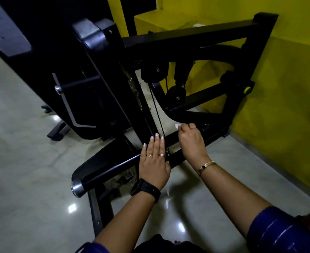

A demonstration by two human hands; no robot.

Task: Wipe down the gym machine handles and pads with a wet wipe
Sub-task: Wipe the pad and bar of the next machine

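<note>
Right grip (190, 141) was curled round the wet wipe (177, 126), pressing it on the black frame bar (216, 130) just ahead of the knuckles. Left grip (154, 161), just beside it, lay flat with straight fingers across the chrome-capped handle (110, 169). I judged the step as frame-wiping. The next move calls for carrying the wipe over to that handle. The fist hid most of the wipe, and the dark machine parts merged.

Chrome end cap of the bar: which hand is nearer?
Left. The left hand lies flat on the bar, right of the chrome end cap; the right hand grips a wet wipe farther right.
</note>
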